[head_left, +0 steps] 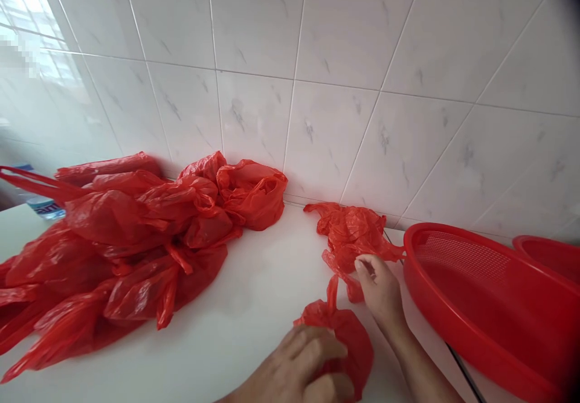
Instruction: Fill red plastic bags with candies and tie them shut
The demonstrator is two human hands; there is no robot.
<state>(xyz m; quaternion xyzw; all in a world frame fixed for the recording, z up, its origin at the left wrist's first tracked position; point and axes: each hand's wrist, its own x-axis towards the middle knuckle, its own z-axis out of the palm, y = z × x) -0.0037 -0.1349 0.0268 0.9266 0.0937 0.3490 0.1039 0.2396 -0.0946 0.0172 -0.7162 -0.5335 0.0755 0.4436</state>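
Observation:
My left hand [312,364] is closed, its fingers curled over a red plastic bag [356,336] at the near edge of the view. One knotted end of that bag sticks up just beyond my knuckles. To the right, my right hand [383,294] has thumb and fingertips pinched at the edge of a crumpled red plastic bag [351,231], which lies against the wall side. What exactly the right fingertips grip is partly hidden. A large heap of red plastic bags [122,228] covers the left part of the white tabletop [254,282].
A red plastic basket [457,258] with a perforated wall stands close to my right forearm. Another red basket [548,255] is behind it. At the far left, a clear container with a blue label [45,208] sits behind the bags. A tiled wall [254,113] bounds the back.

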